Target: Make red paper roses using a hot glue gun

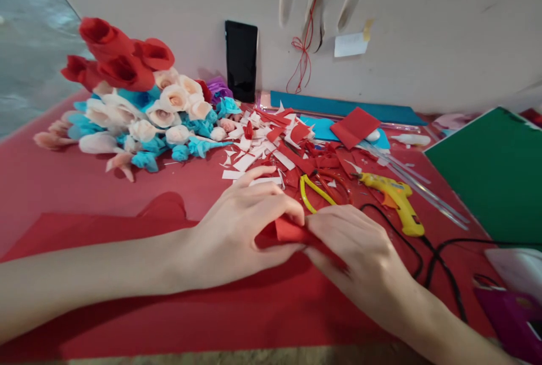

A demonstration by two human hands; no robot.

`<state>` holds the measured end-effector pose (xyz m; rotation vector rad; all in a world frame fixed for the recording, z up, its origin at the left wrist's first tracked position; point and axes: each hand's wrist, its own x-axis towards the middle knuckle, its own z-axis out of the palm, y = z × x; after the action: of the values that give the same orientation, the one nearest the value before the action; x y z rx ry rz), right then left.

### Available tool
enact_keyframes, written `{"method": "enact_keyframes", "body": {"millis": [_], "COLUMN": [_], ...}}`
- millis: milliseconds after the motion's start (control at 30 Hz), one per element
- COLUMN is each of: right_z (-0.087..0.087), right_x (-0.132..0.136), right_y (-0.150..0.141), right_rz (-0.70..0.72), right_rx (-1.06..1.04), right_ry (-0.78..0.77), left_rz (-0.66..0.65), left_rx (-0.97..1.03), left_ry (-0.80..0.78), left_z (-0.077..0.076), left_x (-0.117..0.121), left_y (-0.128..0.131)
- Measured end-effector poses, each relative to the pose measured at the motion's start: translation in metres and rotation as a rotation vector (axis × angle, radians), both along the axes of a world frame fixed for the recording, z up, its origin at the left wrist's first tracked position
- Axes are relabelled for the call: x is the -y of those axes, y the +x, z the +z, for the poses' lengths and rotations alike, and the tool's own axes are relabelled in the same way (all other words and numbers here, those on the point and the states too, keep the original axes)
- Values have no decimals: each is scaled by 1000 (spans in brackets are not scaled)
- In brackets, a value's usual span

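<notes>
Between my two hands is a small folded piece of red paper (290,231), partly covered by the fingers. My left hand (243,227) pinches its near left end with thumb and index finger, the other fingers stretched out above. From the right, my right hand (359,249) closes over the other end of the piece, its fingertips mostly hidden. Beneath both hands lies a large red sheet (169,320). Just beyond my right hand are yellow-handled pliers or scissors (313,193), with their jaws hard to make out.
A yellow hot glue gun (396,198) with its black cable (442,260) lies at right, beside a green board (495,179). Red and white paper scraps (271,139) are heaped ahead. Paper flowers (156,105) pile up at left. A black phone (241,60) leans on the wall.
</notes>
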<state>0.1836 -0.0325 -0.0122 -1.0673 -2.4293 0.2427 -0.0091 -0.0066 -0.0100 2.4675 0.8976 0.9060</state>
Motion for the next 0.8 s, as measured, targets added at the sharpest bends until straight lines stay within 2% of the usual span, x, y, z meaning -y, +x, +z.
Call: {"method": "enact_keyframes", "body": {"millis": [133, 233, 333, 500, 633, 800], "right_z": [-1, -2, -2, 0, -6, -16], "right_x": [1, 3, 5, 4, 3, 9], "right_y": [2, 8, 10, 1, -5, -8], "right_rz": [40, 86, 122, 278, 377, 415], "right_rx": [50, 127, 205, 239, 190, 198], "right_ry": [215, 391, 467, 479, 436, 363], "left_rz": [-56, -99, -134, -93, -165, -204], "left_rx": [-2, 80, 163, 205, 150, 148], "left_ry": [-19, -6, -76, -245, -204, -157], "left_z": [2, 6, 10, 8, 3, 3], "left_x": [-1, -4, -6, -7, -7, -5], "left_y": [-1, -4, -8, -6, 0, 4]}}
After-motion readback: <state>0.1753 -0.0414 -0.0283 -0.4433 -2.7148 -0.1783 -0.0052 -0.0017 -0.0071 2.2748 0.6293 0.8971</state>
